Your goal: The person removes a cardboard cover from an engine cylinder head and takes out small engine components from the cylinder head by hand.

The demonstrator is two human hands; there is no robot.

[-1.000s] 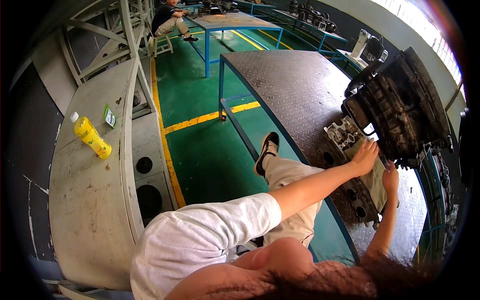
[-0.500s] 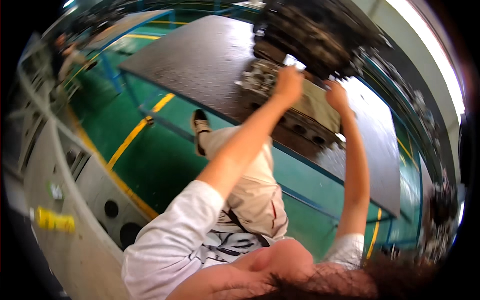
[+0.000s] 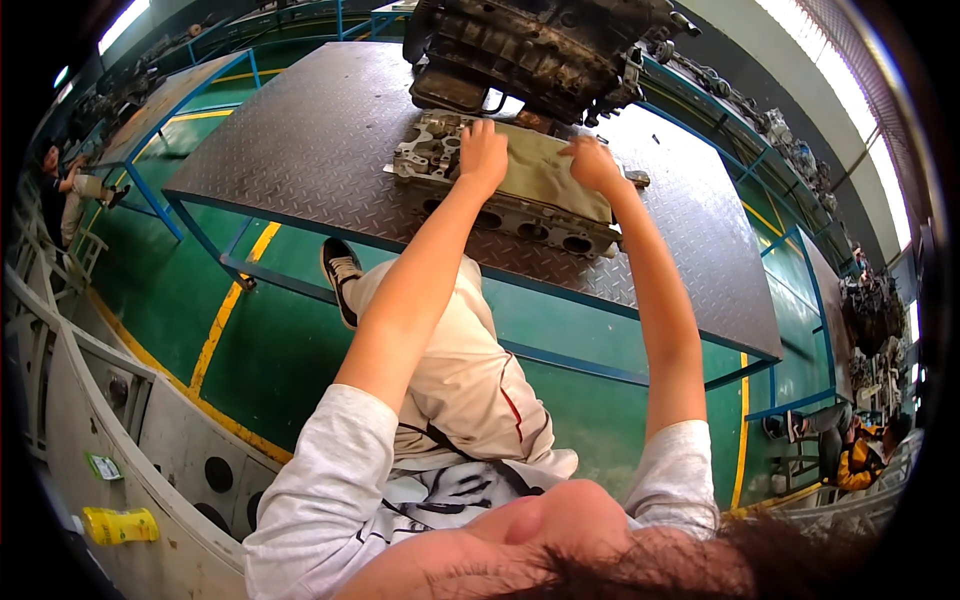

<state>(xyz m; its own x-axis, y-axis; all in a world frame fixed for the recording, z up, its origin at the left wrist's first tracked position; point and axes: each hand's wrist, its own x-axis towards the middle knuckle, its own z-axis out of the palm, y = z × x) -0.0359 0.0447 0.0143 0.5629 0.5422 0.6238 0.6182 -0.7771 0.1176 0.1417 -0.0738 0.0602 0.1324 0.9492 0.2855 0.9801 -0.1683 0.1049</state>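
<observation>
An olive-green cloth (image 3: 545, 175) lies over the top of a metal engine cylinder head (image 3: 412, 160), covering its middle and right part. The left end of the casting is bare, with its valve gear showing. My left hand (image 3: 484, 155) is at the cloth's left edge, fingers curled down on it. Toward the far right side of the cloth, my right hand (image 3: 594, 165) has its fingers bent together on the fabric; the fingertips are partly hidden. Round ports show along the casting's near side. Just behind stands a dark, greasy engine block (image 3: 545, 55).
The casting and engine rest on a steel tread-plate table (image 3: 300, 130) with a blue frame. A yellow bottle (image 3: 120, 525) lies on the grey surface at lower left. Seated people (image 3: 865, 455) (image 3: 65, 190) are at both sides. More engine parts (image 3: 790, 130) line the back right.
The view has shifted and steadied, so the table, casting and hands appear farther left. Both hands stay at the cloth; the right hand now sits farther in from its right end.
</observation>
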